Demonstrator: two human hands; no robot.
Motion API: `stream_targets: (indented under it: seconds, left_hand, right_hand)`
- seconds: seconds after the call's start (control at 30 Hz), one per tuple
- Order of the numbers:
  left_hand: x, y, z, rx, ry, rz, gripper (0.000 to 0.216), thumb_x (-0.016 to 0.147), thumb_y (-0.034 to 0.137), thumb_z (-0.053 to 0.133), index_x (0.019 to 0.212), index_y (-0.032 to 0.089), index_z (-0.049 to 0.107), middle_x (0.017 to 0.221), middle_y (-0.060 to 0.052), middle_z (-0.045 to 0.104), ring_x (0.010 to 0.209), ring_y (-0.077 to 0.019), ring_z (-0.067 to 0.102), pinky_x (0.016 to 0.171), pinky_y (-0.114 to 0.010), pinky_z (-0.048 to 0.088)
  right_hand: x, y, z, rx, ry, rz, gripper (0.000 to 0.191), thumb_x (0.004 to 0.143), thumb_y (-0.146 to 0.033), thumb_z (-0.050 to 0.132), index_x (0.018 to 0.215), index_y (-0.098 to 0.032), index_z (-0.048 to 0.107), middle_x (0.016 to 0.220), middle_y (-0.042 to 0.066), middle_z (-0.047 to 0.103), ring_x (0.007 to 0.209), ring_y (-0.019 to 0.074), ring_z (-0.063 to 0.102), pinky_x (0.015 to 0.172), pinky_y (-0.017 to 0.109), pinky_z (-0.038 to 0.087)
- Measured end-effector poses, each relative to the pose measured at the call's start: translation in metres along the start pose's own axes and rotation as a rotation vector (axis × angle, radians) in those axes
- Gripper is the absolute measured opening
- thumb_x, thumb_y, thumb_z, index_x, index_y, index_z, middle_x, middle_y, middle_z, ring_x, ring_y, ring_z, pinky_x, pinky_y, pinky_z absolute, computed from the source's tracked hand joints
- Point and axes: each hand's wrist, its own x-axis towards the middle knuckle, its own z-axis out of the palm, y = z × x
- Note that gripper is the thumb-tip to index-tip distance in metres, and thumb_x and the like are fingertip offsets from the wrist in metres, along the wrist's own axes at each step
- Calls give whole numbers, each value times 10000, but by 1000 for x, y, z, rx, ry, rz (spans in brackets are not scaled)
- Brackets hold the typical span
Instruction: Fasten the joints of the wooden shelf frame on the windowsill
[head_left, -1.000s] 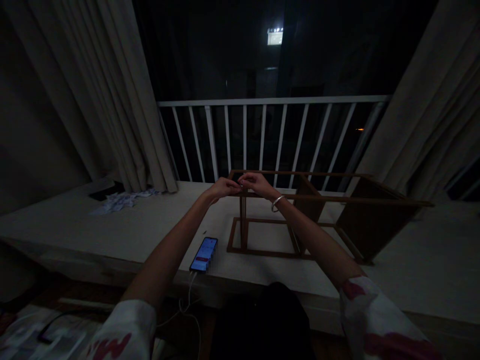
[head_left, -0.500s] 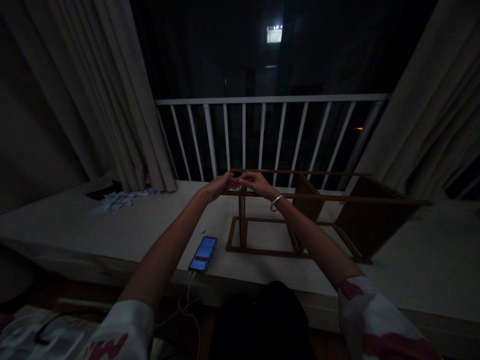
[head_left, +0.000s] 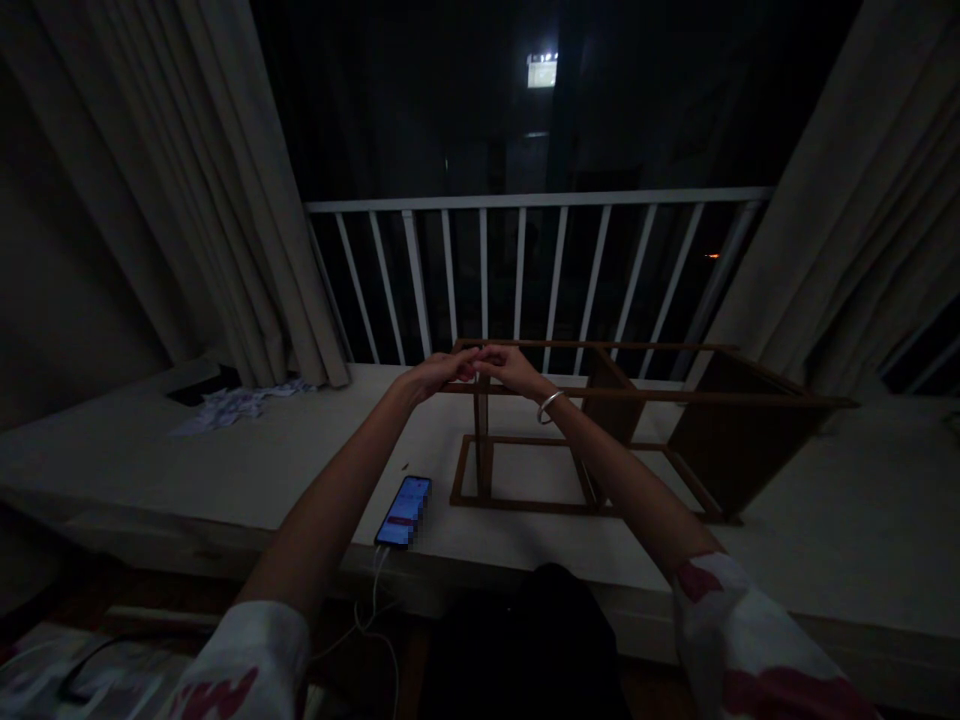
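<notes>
A brown wooden frame (head_left: 645, 397), like a small table lying on its side, rests on the pale ledge (head_left: 225, 470). My left hand (head_left: 435, 374) and my right hand (head_left: 510, 366) meet at the frame's near top left corner. Both have their fingers pinched together on that corner, and whatever small thing they hold is too dark to make out. A silver bangle (head_left: 549, 405) circles my right wrist.
A lit phone (head_left: 405, 511) lies on the ledge near the front edge with a white cable hanging down. Crumpled paper (head_left: 225, 405) lies at the left by the curtain. A white railing (head_left: 525, 270) runs behind, with curtains on both sides.
My hands stay at the frame's corner. The fingers have shifted slightly against each other and the view has drifted a little.
</notes>
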Motion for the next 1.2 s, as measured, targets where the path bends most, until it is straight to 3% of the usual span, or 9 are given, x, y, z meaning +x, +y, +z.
stream_targets:
  seconds: [0.3,0.6,0.9,1.2]
  left_hand:
    - [9,-3,-1,0,32,-51,413,572,537,617,536,130,556,599,-41,562,621,-118,488,648,-267,348]
    - [13,1,-1,-9,-17,-72,355,594,500,617,603,150,559,515,31,442,495,-73,372,501,-235,264]
    - [14,4,-1,-75,-49,-94,308,585,426,641,517,162,498,476,44,417,485,-70,374,513,-245,263]
    - [16,2,-6,-219,-99,-135,282,590,402,678,573,159,537,529,34,474,514,-72,403,566,-252,298]
  right_hand:
    - [-2,-6,0,-137,2,4,277,683,-365,585,745,-96,609,718,35,619,665,108,546,623,225,406]
    - [-1,-2,0,-133,28,49,289,660,-373,593,733,-93,604,694,26,590,636,94,500,600,218,384]
    - [-1,-4,1,-107,57,86,299,631,-384,616,711,-96,591,652,13,574,606,88,492,573,211,374]
    - [-1,-6,2,-8,30,128,291,615,-365,634,717,-98,578,698,24,603,610,83,517,579,210,383]
